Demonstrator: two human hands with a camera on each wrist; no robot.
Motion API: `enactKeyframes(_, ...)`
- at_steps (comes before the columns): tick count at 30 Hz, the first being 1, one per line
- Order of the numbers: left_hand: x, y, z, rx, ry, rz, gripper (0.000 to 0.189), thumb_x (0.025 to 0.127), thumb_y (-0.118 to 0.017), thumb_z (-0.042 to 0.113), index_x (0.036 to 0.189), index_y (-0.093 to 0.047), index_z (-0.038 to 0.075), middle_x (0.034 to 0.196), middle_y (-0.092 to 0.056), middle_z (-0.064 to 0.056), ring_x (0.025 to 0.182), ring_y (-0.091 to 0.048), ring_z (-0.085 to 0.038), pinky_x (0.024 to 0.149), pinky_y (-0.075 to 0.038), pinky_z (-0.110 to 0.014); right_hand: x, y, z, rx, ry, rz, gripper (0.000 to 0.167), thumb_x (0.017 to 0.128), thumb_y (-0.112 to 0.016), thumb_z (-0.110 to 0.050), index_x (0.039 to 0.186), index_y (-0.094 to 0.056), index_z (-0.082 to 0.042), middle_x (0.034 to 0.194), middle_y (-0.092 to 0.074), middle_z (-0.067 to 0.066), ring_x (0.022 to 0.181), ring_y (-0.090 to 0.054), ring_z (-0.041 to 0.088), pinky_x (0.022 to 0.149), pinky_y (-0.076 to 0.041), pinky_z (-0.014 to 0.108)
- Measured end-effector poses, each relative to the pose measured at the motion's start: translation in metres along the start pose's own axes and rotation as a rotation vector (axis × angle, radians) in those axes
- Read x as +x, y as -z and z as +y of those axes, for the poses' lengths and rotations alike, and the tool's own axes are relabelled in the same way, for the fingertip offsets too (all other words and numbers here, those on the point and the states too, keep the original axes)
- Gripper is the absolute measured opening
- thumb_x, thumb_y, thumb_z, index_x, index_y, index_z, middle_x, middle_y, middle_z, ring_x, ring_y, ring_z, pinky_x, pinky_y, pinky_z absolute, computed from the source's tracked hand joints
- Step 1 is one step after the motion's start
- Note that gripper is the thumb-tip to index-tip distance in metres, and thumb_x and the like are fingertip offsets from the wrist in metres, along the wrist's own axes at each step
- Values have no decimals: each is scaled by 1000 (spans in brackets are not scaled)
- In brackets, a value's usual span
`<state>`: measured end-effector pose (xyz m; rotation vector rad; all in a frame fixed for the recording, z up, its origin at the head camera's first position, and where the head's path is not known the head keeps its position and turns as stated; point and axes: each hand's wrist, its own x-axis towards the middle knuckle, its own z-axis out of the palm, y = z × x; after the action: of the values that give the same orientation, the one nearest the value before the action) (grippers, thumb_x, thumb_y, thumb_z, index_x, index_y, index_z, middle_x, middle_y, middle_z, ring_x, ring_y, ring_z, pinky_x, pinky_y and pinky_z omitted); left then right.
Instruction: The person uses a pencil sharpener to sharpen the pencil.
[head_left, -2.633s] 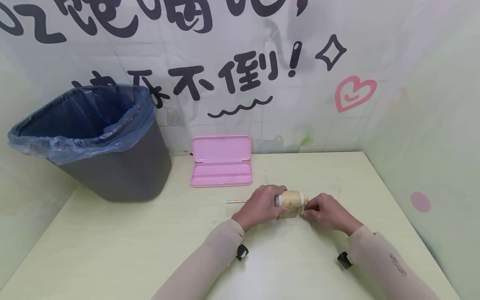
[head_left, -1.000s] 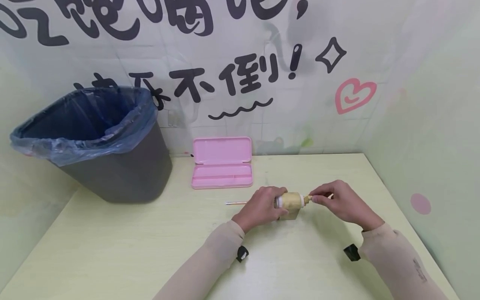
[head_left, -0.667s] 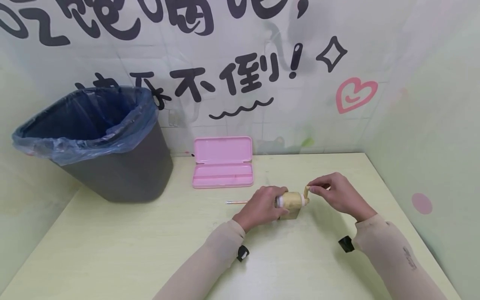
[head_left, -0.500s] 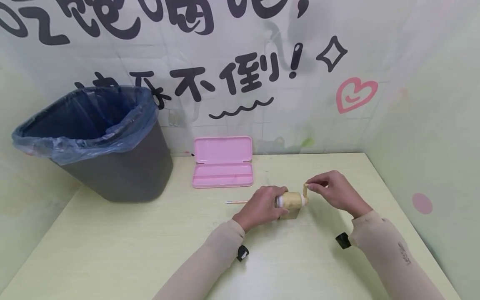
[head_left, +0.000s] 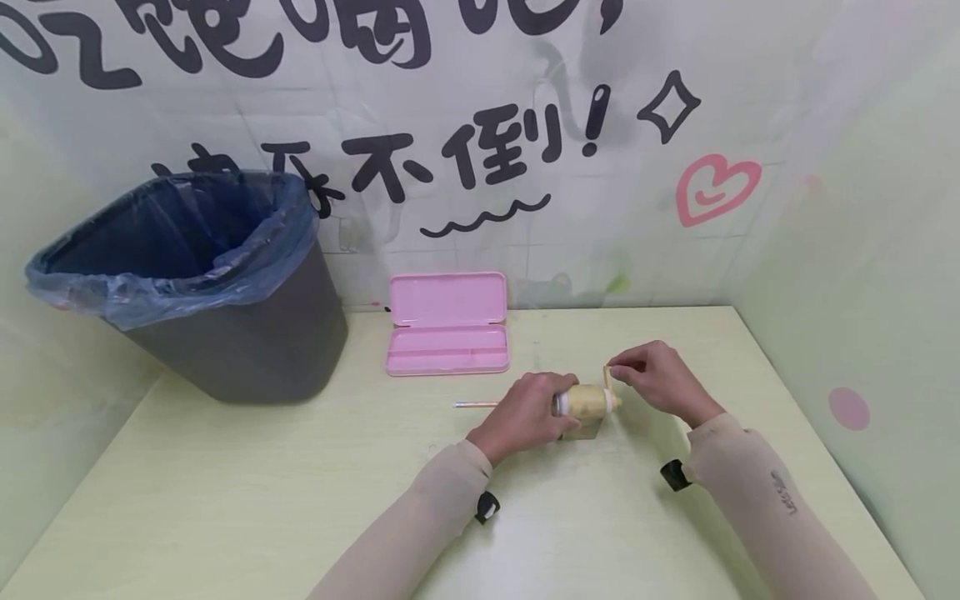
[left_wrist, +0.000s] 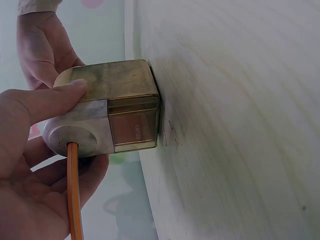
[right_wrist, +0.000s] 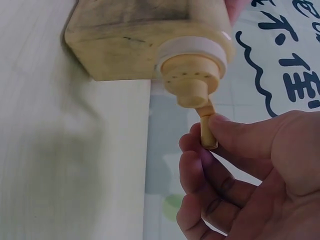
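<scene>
A yellowish crank pencil sharpener point(head_left: 587, 402) stands on the table, its white front turned left in the head view. My left hand point(head_left: 522, 417) grips its body, thumb on top in the left wrist view. An orange pencil point(left_wrist: 74, 190) sticks into the hole in its front; in the head view most of the pencil is hidden behind my left hand. My right hand point(head_left: 663, 383) pinches the knob of the crank handle point(right_wrist: 208, 131) between thumb and fingers. The crank points up from the sharpener's back end. A dark clear shavings drawer point(left_wrist: 134, 127) shows below the front.
An open pink pencil case point(head_left: 447, 362) stands behind the hands, near the wall. At the left is a grey bin point(head_left: 262, 342) lined with a blue bag. The pale table point(head_left: 225, 500) is bounded by walls at the back and both sides.
My right hand has carried the crank knob round, from low at the sharpener's end, out to the right, then up to the top. My left hand and the sharpener stay in place.
</scene>
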<state>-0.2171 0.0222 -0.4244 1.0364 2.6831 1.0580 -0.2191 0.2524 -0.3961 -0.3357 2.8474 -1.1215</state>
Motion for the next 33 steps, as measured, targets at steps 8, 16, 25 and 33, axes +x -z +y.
enactKeyframes(8,0,0,1,-3,-2,-4,41,79,-85,14,117,-69,9,94,-67,2,75,-56,-9,63,-45,-18,4,-10,7,8,-23,-31,16,95,-65,-5,105,-75,3,102,-73,16,88,-65,22,74,-52,37)
enactKeyframes(16,0,0,1,-4,-11,4,41,79,-84,14,116,-69,8,94,-67,2,75,-56,-8,63,-45,-18,3,-20,13,-15,-61,-55,15,95,-64,-2,102,-76,2,100,-73,15,90,-66,24,75,-53,38)
enactKeyframes(25,0,-1,1,1,-1,13,44,79,-84,14,120,-68,7,99,-69,-1,78,-57,-10,65,-45,-18,-2,-29,19,-26,-81,-101,19,91,-60,7,103,-74,7,99,-73,16,86,-63,22,76,-54,38)
enactKeyframes(33,0,-2,1,2,-2,14,46,79,-84,14,121,-68,6,101,-69,-2,78,-57,-9,65,-46,-17,-11,-31,20,-31,-82,-112,22,88,-58,10,94,-76,0,72,-60,2,64,-47,15,58,-40,28)
